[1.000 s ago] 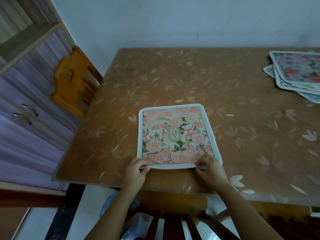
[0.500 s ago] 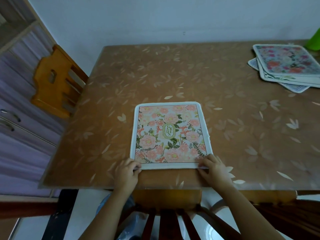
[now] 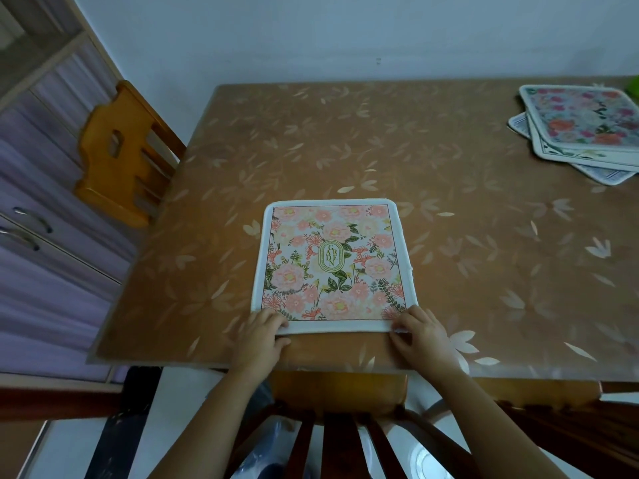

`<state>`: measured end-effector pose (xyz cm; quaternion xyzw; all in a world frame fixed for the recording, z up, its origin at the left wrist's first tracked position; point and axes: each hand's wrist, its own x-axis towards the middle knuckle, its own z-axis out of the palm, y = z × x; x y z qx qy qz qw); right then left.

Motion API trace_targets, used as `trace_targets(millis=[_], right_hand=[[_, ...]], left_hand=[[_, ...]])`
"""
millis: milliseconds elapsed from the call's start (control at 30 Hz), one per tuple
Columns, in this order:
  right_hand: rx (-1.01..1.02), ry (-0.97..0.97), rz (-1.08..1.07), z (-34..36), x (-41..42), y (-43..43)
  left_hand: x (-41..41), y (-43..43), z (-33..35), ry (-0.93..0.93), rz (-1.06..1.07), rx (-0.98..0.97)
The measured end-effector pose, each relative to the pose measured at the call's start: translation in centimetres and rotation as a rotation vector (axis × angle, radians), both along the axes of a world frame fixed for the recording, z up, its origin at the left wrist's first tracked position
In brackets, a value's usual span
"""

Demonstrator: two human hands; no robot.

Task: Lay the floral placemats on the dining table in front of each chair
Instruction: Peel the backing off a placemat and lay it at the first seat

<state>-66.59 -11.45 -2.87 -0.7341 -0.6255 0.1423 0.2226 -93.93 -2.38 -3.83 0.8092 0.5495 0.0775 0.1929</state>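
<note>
Floral placemat (image 3: 332, 264), central label "GARDEN"

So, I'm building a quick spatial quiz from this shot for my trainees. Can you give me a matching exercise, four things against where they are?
Things
1. pink floral placemat with a white border
2. stack of floral placemats
3. orange wooden chair
4. dark wooden chair

Places
A. far right of the brown leaf-patterned table
B. at the table's left side
C. at the table's near side, right in front of the person
D. flat by the table's near edge, its near corners held by the left hand and right hand

Pairs: 1-D, 2-A, 3-B, 4-C
</note>
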Motion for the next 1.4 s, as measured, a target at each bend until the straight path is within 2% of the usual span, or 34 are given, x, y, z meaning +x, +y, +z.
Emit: trace_targets(millis=[233,1100,1400], right_hand=[[-0.064,0.010,-0.035,-0.1,-0.5,-0.1],[-0.001,0.090,-0.044,0.0,-0.9,-1.1],[0.014,0.079,-0.046,0.0,-1.0,-1.3]], left_hand=[[0.5,-0.5,-0.3,-0.059,0.009,0.028],[0.3,-1.2,0.0,-0.202,0.073,0.018],[0.3,-1.5,0.1,-0.198,0.074,0.029]])
